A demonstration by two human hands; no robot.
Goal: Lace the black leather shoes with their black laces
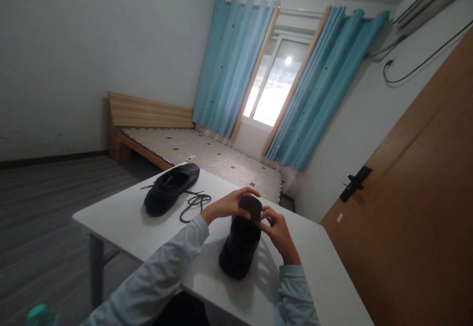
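A black shoe [240, 252] rests on the white table in front of me, its heel end toward me. From its far part rises a rounded dark flap [250, 206] that looks like the shoe's tongue. My left hand [234, 204] grips the flap's left side, fingers over the top and thumb in front. On the other edge, my right hand [275, 226] pinches it with thumb and fingers. A second black shoe [170, 188] lies farther back to the left, apart from both hands. Beside it is a loose black shoelace [195, 201].
The white table [121, 217] ends at a near edge by my body. Beyond it stands a low wooden bed [151, 111] with a pale mattress. A wooden door [414, 178] is at the right. The green top of a bottle [39, 311] shows at lower left.
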